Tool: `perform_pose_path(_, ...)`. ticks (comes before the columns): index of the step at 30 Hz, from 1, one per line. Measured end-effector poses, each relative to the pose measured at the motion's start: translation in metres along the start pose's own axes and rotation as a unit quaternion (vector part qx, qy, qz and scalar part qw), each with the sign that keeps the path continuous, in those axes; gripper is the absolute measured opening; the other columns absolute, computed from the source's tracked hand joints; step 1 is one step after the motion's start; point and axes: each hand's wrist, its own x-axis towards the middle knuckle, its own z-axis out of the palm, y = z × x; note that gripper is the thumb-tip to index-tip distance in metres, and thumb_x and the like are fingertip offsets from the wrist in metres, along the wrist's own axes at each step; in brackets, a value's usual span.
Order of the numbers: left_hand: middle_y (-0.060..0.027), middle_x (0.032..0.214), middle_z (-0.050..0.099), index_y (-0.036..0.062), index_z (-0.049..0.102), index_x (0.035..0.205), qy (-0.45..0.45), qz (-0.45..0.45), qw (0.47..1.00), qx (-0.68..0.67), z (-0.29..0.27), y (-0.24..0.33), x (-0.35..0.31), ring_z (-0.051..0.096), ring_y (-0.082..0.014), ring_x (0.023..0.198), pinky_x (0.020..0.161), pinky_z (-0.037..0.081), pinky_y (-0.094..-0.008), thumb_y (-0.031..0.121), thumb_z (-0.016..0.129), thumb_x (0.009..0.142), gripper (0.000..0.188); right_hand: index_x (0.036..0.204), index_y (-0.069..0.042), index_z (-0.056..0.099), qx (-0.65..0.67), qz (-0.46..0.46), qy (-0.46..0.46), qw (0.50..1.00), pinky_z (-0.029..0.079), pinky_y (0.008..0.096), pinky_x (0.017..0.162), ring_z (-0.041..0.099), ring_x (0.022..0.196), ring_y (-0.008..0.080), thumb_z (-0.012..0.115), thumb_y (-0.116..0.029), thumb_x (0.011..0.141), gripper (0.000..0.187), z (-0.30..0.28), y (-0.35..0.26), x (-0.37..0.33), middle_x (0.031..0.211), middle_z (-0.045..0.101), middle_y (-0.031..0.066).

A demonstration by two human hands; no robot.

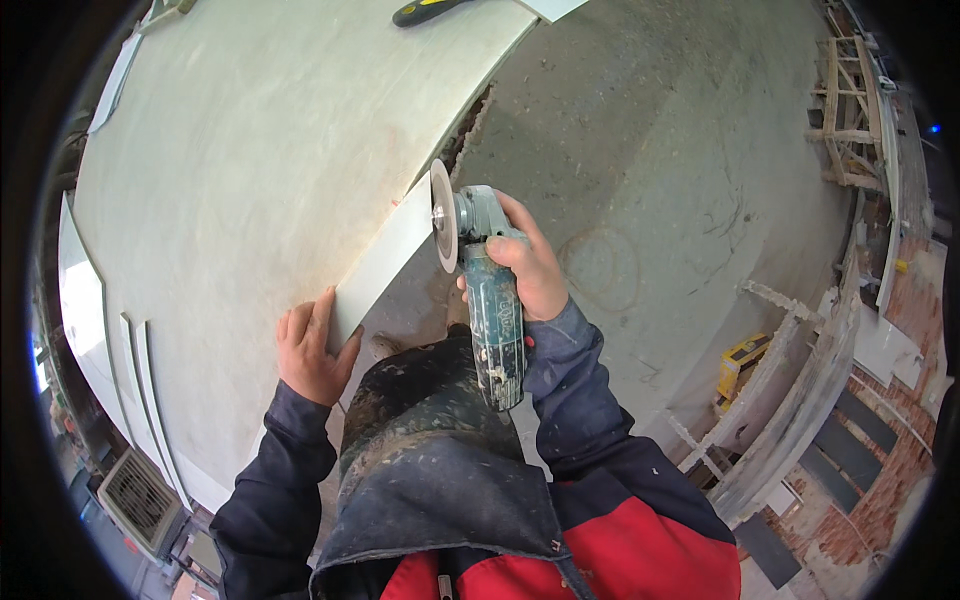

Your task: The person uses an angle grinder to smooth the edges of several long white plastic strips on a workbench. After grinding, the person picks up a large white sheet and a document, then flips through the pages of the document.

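A workroom seen from above: a broad pale table point(250, 120) with a curved outline fills much of the left side, and a dusty grey floor point(640, 130) covers much of the right. At the far left, a white sheet point(85, 300) lies along the table's rim, with two thin strips point(152, 400) beside it; below these stands a boxy unit with a slatted grille point(140, 500). Farther right, the left hand point(318, 350) grips the near end of a white strip point(385, 255), its fingers on the left side and its thumb at the right edge. The strip slants along the table's right edge, its far end at the cutting disc point(445, 215); whether disc and strip touch cannot be told. Near the top lies a tool with a black and yellow handle point(427, 10). The disc, set on edge, belongs to a green grinder point(495, 320), whose body points back toward the person. The right hand point(530, 262) is closed around the grinder near its head, thumb on top. To the right, a yellow box point(742, 368) sits low, a wooden frame point(850, 110) stands higher up, and brickwork point(885, 490) shows at the margin.
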Motion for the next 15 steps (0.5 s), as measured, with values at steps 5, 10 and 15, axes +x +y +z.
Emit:
perform_pose_path(5, -0.0178, 0.116, 0.064, -0.0002, 0.061, 0.138, -0.019, -0.021, 1.000, -0.007, -0.002, 0.001, 0.000, 0.060, -0.0369, 0.103, 0.094, 0.050, -0.0434, 0.009, 0.083, 0.077, 0.066, 0.155, -0.003, 0.037, -0.036, 0.021, -0.002, 0.999, 0.061, 0.0355, 0.065, 0.071, 0.076, 0.0240, 0.069, -0.031, 0.084, 0.084, -0.006, 0.006, -0.011, 0.109, 0.067, 0.0168)
perform_pose_path(10, -0.0179, 0.115, 0.063, -0.0006, 0.061, 0.138, -0.017, -0.020, 1.000, -0.003, -0.002, 0.001, 0.002, 0.060, -0.0362, 0.103, 0.094, 0.050, -0.0430, 0.009, 0.083, 0.077, 0.066, 0.153, -0.004, 0.045, -0.075, 0.052, -0.011, 0.996, 0.057, 0.0343, 0.081, 0.068, 0.092, 0.0214, 0.071, -0.028, 0.084, 0.077, -0.015, 0.012, -0.025, 0.124, 0.061, 0.0136)
perform_pose_path(15, -0.0183, 0.115, 0.063, -0.0006, 0.061, 0.138, -0.025, -0.028, 0.999, -0.002, -0.001, 0.001, 0.000, 0.060, -0.0364, 0.104, 0.095, 0.050, -0.0433, 0.009, 0.083, 0.077, 0.066, 0.153, -0.004, 0.047, -0.157, 0.011, -0.008, 0.987, 0.048, 0.0349, 0.102, 0.059, 0.118, 0.0223, 0.072, -0.029, 0.084, 0.077, -0.032, 0.034, -0.028, 0.134, 0.059, 0.0142)
